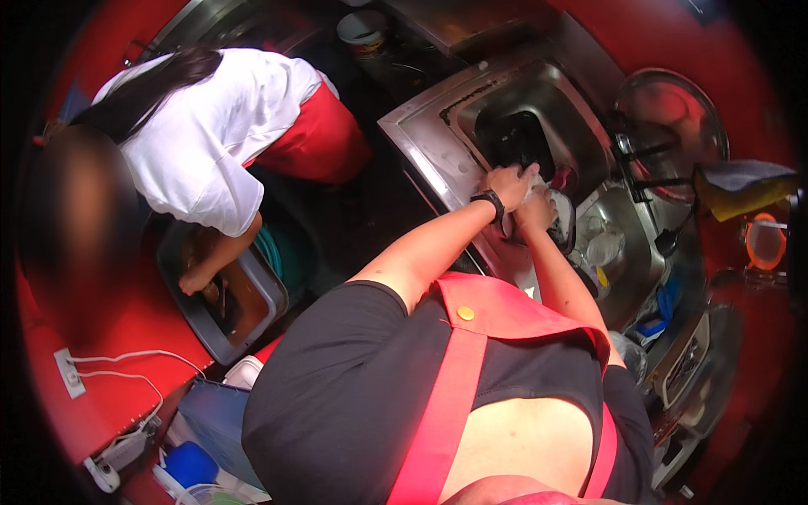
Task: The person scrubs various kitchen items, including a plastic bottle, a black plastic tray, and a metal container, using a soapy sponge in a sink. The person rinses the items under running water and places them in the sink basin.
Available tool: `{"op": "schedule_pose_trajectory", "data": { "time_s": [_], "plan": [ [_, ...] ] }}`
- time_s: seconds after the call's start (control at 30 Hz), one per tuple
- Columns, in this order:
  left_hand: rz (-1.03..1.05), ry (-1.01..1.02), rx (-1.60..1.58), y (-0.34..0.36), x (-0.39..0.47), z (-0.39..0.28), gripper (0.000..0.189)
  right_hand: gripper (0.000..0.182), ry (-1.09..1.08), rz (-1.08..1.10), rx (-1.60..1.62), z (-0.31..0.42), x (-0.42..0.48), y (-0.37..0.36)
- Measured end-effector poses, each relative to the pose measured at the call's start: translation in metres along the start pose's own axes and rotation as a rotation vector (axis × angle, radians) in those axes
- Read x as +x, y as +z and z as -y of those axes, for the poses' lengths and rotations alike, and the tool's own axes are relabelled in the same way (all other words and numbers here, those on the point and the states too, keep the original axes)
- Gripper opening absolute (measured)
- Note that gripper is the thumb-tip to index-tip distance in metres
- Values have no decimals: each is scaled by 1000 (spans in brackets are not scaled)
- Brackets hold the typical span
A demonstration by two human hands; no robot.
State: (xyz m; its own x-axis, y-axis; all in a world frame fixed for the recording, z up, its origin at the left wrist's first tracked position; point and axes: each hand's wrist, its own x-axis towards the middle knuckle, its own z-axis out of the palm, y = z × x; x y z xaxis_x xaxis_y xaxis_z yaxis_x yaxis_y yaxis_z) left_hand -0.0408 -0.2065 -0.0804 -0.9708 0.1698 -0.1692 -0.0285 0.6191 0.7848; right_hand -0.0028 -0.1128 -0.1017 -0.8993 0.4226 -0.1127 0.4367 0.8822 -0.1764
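Note:
My left hand (507,186), with a black band at the wrist, and my right hand (535,211) are close together over the rim of a stainless steel sink (464,167). Between them is a small whitish, wet-looking thing (536,180), partly hidden by the fingers; my left hand seems closed on it. Just right of my right hand, a dark-rimmed container (571,221) with white inside is partly covered; whether that hand grips it cannot be told. A dark vessel (514,139) lies in the basin beyond, with a pink item (560,178) nearby.
At the left, a co-worker in a white shirt (214,132) bends with a hand in a grey tub (189,322). A second basin (644,252) holds clear plastic items (606,246). A round glass or metal lid (713,120) and a yellow-grey cloth (745,189) are at the right.

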Motion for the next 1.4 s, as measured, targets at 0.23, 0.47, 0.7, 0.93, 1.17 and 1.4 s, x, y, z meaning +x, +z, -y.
{"op": "schedule_pose_trajectory", "data": {
  "time_s": [0.23,0.47,0.7,0.93,1.17,1.4],
  "plan": [
    [25,-16,27,3,7,1,65,68,-441,113,103,-30,-5,1],
    [-2,-57,3,3,3,-2,48,59,-447,128,244,-46,-36,-15],
    [-78,11,67,10,3,-1,44,54,-404,224,353,-62,-48,-29],
    [-52,6,88,14,3,-4,44,50,-454,242,-170,-62,-48,-68],
    [-53,66,70,16,0,0,45,41,-499,315,-327,-116,-21,-88],
    [-74,160,126,24,-4,2,46,40,-387,30,-150,-103,18,-28]
  ]
}}
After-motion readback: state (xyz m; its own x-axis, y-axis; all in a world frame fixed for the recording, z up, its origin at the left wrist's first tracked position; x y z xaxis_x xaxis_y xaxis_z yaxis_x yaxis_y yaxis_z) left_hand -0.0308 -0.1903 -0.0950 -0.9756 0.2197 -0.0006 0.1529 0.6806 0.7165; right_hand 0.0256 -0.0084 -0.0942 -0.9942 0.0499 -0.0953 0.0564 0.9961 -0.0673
